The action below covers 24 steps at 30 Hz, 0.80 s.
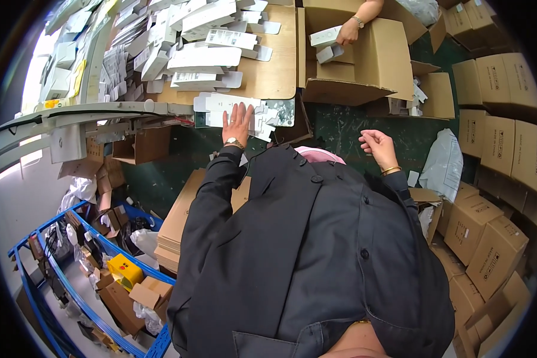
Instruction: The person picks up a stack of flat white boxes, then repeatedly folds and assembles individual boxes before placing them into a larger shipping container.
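Several flat white cartons [215, 103] lie at the near edge of the counter [271, 73] under the left hand [237, 125], whose wide-spread fingers should press evenly to steady them (the right hand [379, 148], fingers curled narrow, looks empty).

White glare shines at the upper left, the floor [339, 124] looks dim, and the edges bend into black.

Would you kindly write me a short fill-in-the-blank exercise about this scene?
The left hand rests on flattened ____ cartons.
The right hand has a bangle coloured ____ at its wrist.
The frame at lower left is coloured ____.
A co-worker's hand shows near the picture's ____ edge.

Missing words: white; gold; blue; top.
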Each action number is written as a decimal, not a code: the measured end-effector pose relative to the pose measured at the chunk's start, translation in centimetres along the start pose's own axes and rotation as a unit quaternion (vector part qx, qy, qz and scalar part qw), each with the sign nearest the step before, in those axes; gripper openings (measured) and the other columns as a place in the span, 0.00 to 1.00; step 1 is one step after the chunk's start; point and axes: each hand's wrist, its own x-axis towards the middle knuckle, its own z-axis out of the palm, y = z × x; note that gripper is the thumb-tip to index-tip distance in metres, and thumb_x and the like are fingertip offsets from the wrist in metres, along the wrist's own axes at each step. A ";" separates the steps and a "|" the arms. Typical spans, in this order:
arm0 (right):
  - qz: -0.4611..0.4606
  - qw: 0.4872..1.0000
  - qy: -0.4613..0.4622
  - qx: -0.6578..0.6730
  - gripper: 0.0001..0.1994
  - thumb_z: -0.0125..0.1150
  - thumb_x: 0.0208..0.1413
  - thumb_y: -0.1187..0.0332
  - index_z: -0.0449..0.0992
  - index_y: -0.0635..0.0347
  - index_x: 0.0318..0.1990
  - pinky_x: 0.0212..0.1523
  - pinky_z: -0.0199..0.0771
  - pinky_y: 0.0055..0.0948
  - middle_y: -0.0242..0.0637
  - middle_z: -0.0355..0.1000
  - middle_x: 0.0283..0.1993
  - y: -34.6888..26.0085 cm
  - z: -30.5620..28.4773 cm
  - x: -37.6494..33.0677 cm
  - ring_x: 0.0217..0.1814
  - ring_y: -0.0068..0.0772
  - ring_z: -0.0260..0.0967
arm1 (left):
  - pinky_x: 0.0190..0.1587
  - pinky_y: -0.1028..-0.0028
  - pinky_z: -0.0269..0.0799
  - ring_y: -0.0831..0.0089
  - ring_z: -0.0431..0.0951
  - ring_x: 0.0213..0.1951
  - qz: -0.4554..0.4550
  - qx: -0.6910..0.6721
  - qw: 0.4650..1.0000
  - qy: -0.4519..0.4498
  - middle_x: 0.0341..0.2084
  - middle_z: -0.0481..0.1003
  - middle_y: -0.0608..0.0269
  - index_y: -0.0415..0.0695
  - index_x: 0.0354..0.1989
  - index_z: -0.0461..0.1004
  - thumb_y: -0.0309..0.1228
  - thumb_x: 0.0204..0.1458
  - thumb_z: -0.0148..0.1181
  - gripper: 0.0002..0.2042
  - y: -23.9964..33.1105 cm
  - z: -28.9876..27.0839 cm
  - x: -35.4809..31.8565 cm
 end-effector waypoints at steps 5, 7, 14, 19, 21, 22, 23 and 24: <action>0.010 0.999 -0.039 -0.036 0.12 0.62 0.68 0.65 0.81 0.62 0.53 0.37 0.77 0.18 0.32 0.82 0.42 -0.3 2.6 -0.3 0.36 0.16 0.76 | 0.78 0.46 0.31 0.65 0.46 0.79 0.034 -0.081 0.995 0.043 0.78 0.51 0.65 0.62 0.80 0.43 0.21 0.58 0.49 0.42 -1.3 2.5 2.4; 0.006 0.998 -0.039 -0.039 0.12 0.62 0.68 0.66 0.81 0.62 0.53 0.37 0.77 0.18 0.32 0.82 0.42 -0.4 3.5 -0.4 0.36 0.16 0.76 | 0.78 0.47 0.32 0.63 0.48 0.79 0.054 -0.043 0.996 0.055 0.77 0.53 0.61 0.60 0.80 0.42 0.24 0.56 0.53 0.43 -2.1 2.8 3.4; 0.003 0.999 -0.007 -0.037 0.12 0.62 0.68 0.66 0.81 0.62 0.53 0.37 0.77 0.18 0.31 0.81 0.41 -1.0 5.2 -1.4 0.36 0.16 0.76 | 0.77 0.46 0.39 0.53 0.58 0.73 0.089 -0.103 0.987 -0.079 0.67 0.62 0.47 0.47 0.78 0.46 0.39 0.37 0.76 0.57 -2.7 -3.8 6.1; -0.005 1.000 0.001 -0.027 0.12 0.62 0.68 0.67 0.81 0.63 0.53 0.37 0.77 0.18 0.31 0.81 0.41 -1.5 6.9 -1.6 0.35 0.16 0.76 | 0.72 0.45 0.50 0.48 0.65 0.65 0.083 -0.130 0.986 -0.068 0.58 0.66 0.47 0.40 0.75 0.49 0.43 0.24 0.84 0.65 -1.9 -4.6 6.3; -0.010 1.000 0.000 -0.009 0.12 0.62 0.68 0.67 0.80 0.63 0.53 0.37 0.77 0.18 0.32 0.81 0.41 -1.7 7.4 -1.4 0.35 0.16 0.76 | 0.71 0.45 0.52 0.48 0.66 0.65 0.066 -0.156 0.984 -0.059 0.59 0.66 0.47 0.40 0.75 0.49 0.45 0.24 0.84 0.65 -0.8 -5.5 6.6; -0.012 1.000 0.008 -0.006 0.12 0.62 0.68 0.67 0.80 0.63 0.53 0.37 0.77 0.18 0.32 0.81 0.41 -1.7 7.5 -1.3 0.35 0.16 0.76 | 0.70 0.46 0.54 0.48 0.66 0.64 0.044 -0.183 0.980 -0.058 0.59 0.66 0.47 0.40 0.75 0.49 0.47 0.25 0.85 0.66 0.0 -6.0 6.5; -0.012 1.000 0.011 -0.012 0.12 0.62 0.68 0.68 0.80 0.63 0.53 0.37 0.77 0.18 0.32 0.81 0.41 -1.7 7.6 -1.1 0.35 0.16 0.76 | 0.69 0.47 0.56 0.48 0.66 0.64 0.023 -0.210 0.976 -0.058 0.59 0.66 0.47 0.39 0.75 0.48 0.48 0.25 0.85 0.66 0.6 -6.5 6.8; -0.011 1.000 0.010 -0.018 0.12 0.61 0.68 0.68 0.80 0.63 0.53 0.37 0.77 0.18 0.32 0.81 0.41 -1.7 7.9 -1.2 0.35 0.16 0.76 | 0.69 0.47 0.56 0.48 0.66 0.64 0.028 -0.208 0.976 -0.056 0.59 0.66 0.47 0.39 0.75 0.48 0.48 0.25 0.85 0.66 1.0 -6.6 7.3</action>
